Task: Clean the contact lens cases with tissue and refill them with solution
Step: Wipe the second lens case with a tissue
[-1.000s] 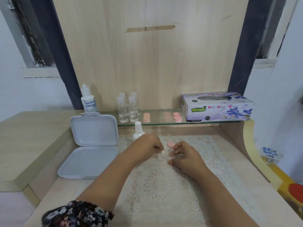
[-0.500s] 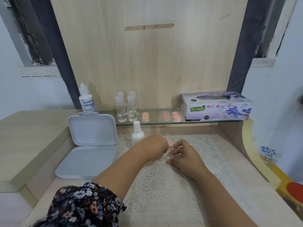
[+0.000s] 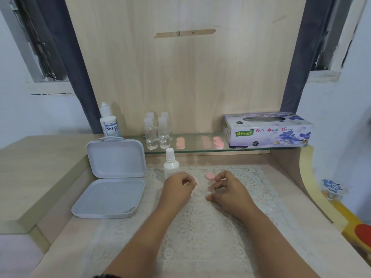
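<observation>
Contact lens cases, solution bottles and a tissue box laid out on a wooden dressing table.

1 pink case cap (image 3: 209,176) lies flat on the lace mat, with a pale, blurred piece, seemingly tissue (image 3: 195,184), near it on its left. 3 sets of pink lens cases rest on the glass shelf: 1 (image 3: 180,142) just beside 4 small clear bottles (image 3: 157,133), 2 more (image 3: 205,141) (image 3: 218,142) close to the purple Mysoft tissue box (image 3: 268,130) at the shelf's right end. A white capped bottle (image 3: 170,164) stands upright on the mat's far edge; a larger Dream Eye solution bottle (image 3: 109,122) stands at the shelf's left end.
</observation>
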### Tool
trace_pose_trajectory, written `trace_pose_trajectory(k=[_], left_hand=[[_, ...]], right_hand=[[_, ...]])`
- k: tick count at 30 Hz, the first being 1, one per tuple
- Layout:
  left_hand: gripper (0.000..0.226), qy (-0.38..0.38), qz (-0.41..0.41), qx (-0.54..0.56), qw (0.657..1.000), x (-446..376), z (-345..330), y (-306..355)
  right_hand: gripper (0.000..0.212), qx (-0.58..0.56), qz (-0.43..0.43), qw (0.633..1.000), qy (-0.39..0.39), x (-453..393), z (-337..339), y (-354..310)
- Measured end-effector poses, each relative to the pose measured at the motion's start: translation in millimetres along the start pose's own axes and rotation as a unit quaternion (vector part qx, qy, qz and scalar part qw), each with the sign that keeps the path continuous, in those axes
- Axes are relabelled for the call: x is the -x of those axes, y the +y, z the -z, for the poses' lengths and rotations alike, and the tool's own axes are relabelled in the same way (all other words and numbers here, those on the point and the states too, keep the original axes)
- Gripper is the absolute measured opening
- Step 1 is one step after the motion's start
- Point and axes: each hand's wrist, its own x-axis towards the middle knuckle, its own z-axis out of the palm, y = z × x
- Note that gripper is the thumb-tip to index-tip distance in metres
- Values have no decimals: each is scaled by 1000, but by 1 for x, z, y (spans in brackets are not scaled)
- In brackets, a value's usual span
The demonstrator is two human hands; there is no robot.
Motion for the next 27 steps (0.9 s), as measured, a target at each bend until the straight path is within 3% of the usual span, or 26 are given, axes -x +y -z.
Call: trace_pose_trajectory(k=[6,12,18,21,27], left_hand=[[24,-27,-123,-242,962,12,-16,-5],[22,-16,-153,-271,950,7,-24,-9],[8,30,-47,-70,996,6,-25,-14],[14,67,-24,35,997,6,-22,-15],[17,95,-39,84,991,9,-22,-13]], right_hand=[[48,3,-3,1000,0,1,0,0],[46,-3,6,1000,1,4,0,-2],[47,8,7,1000,5,2,0,-1],[45,22,14,1000,2,2,0,-1],[39,50,48,997,-18,1,3,3]])
